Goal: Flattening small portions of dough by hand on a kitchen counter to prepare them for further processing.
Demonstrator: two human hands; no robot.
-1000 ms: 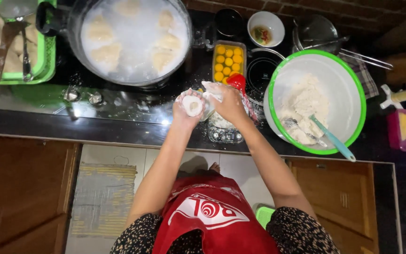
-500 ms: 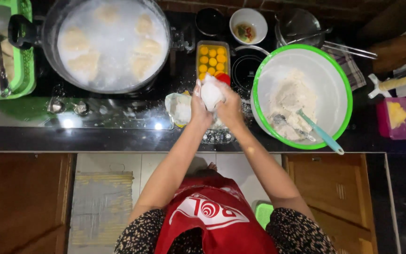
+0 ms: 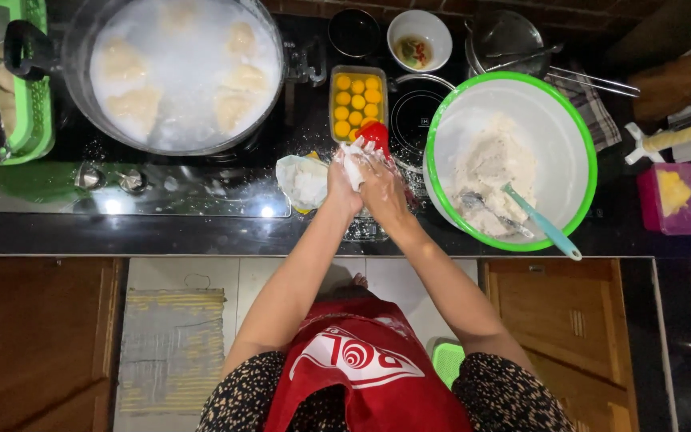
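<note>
Left hand [image 3: 343, 186] & right hand [image 3: 381, 192] cupped shut round small white floury dough lump [image 3: 353, 166] (mostly hidden), by green-rimmed white mixing bowl [image 3: 577, 132].

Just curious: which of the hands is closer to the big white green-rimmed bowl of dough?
Right. The right hand is just beside the bowl; the left hand is farther, behind it.

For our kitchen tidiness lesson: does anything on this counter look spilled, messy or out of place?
Yes. White flour-like powder is dusted over the dark stovetop below the big pot, and both the left hand and right hand, pressing a white dough lump, are coated with it. Nothing looks damaged.
</note>
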